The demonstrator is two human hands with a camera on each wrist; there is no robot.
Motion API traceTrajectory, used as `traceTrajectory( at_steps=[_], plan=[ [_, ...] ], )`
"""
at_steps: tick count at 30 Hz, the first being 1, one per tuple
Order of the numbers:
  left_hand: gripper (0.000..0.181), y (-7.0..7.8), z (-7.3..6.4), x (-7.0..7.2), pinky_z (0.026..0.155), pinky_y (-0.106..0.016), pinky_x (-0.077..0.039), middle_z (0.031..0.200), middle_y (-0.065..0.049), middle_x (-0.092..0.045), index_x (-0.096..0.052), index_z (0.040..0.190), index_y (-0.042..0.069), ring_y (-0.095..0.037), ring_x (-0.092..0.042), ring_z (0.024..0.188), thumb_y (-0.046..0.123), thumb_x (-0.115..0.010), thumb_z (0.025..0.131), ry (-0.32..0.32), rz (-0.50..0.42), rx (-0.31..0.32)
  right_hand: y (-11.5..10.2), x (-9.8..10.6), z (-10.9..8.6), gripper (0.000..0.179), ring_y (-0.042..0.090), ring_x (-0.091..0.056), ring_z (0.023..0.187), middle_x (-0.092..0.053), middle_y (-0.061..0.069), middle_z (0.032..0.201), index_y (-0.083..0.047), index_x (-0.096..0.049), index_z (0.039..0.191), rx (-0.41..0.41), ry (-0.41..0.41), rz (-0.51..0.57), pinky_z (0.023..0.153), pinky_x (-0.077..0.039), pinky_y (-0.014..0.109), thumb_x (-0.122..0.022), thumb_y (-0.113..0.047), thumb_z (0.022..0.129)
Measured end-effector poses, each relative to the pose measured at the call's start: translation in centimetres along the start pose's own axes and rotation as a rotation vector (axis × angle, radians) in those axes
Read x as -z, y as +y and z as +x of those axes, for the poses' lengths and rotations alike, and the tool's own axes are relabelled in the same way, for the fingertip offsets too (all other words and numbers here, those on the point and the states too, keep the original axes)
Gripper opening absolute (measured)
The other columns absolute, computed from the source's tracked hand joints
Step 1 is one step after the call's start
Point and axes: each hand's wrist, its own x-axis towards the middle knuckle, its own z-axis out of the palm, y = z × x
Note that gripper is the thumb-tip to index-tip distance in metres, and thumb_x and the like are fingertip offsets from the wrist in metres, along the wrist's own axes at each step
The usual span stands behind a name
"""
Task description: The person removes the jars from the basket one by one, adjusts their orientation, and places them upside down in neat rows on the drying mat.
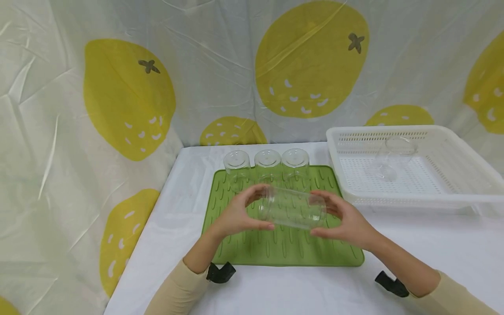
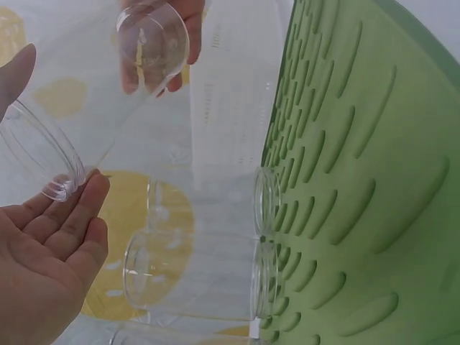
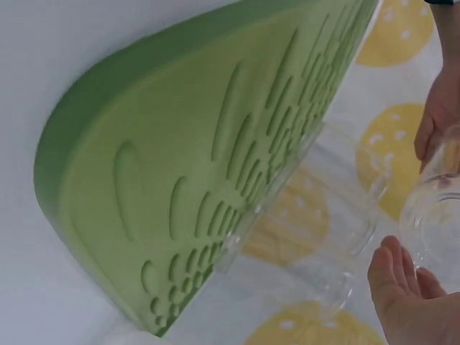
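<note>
Fingers are gripping, and I am observing a white basket standing right of a green mat, three clear glasses standing on the mat's far part, and the left hand and right hand holding one tumbler sideways above the mat.

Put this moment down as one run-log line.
left hand + right hand: holding sideways glass | green mat: three standing glasses | white basket: another glass

Head view: from above, facing forward and down across tabletop. Left wrist view: close at left hand, tilted sideways. Right wrist view: likewise, right hand. Shared: green mat.
</note>
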Motion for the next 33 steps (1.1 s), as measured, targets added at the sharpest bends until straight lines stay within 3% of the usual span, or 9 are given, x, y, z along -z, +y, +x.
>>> traceTrajectory(
  at_steps=[4, 12, 17, 25, 33],
  plan=[
    [0.078, -0.5, -0.1, -0.1, 0.11, -0.038, -0.034, 0.131, -0.001, -0.056, -0.048, 0.139, 0.009, -0.017, -0.049, 0.126, 0.01, -0.088, 0.071, -0.023, 0.008, 0.002, -0.4, 0.6, 0.0, 0.078, 0.001, -0.05, 0.117, -0.053, 0.016, 0.131, -0.004, -0.045, 0.143, 0.046, 0.018, 0.014, 0.098, -0.038, 0.012, -0.084, -0.003, 0.075],
    [0.076, -1.4, -0.1, -0.7, 0.11, -0.036, -0.033, 0.133, -0.005, -0.057, -0.049, 0.138, 0.014, -0.015, -0.049, 0.125, 0.017, -0.088, 0.073, -0.065, 0.053, 0.035, -1.2, 1.5, 0.3, 0.079, 0.008, -0.051, 0.118, -0.053, 0.001, 0.133, 0.004, -0.042, 0.143, 0.153, 0.027, 0.065, 0.099, -0.041, 0.017, -0.079, 0.01, 0.074],
    [0.076, -1.8, 0.0, -1.3, 0.11, -0.035, -0.034, 0.132, -0.007, -0.057, -0.049, 0.138, 0.012, -0.013, -0.049, 0.124, 0.015, -0.087, 0.073, -0.086, 0.057, 0.052, -1.6, 1.7, 0.6, 0.078, 0.01, -0.049, 0.12, -0.051, -0.005, 0.135, 0.008, -0.04, 0.142, 0.186, 0.025, 0.08, 0.1, -0.04, 0.018, -0.077, 0.014, 0.074],
    [0.079, -2.5, 0.2, -2.4, 0.11, -0.039, -0.034, 0.133, -0.005, -0.057, -0.048, 0.139, 0.014, -0.011, -0.05, 0.123, 0.021, -0.089, 0.072, -0.092, 0.114, 0.056, -2.2, 1.5, 1.1, 0.079, 0.008, -0.047, 0.126, -0.05, 0.001, 0.139, 0.009, -0.042, 0.14, 0.243, 0.039, 0.1, 0.102, -0.038, 0.018, -0.076, 0.019, 0.07],
    [0.08, -2.7, 0.5, -3.5, 0.108, -0.039, -0.036, 0.132, 0.006, -0.057, -0.05, 0.138, 0.012, -0.01, -0.05, 0.123, 0.025, -0.09, 0.07, -0.046, 0.142, 0.056, -2.6, 0.9, 1.8, 0.083, 0.014, -0.047, 0.127, -0.049, 0.004, 0.14, 0.014, -0.041, 0.138, 0.349, 0.052, 0.199, 0.103, -0.038, 0.02, -0.075, 0.025, 0.062]
  ],
)
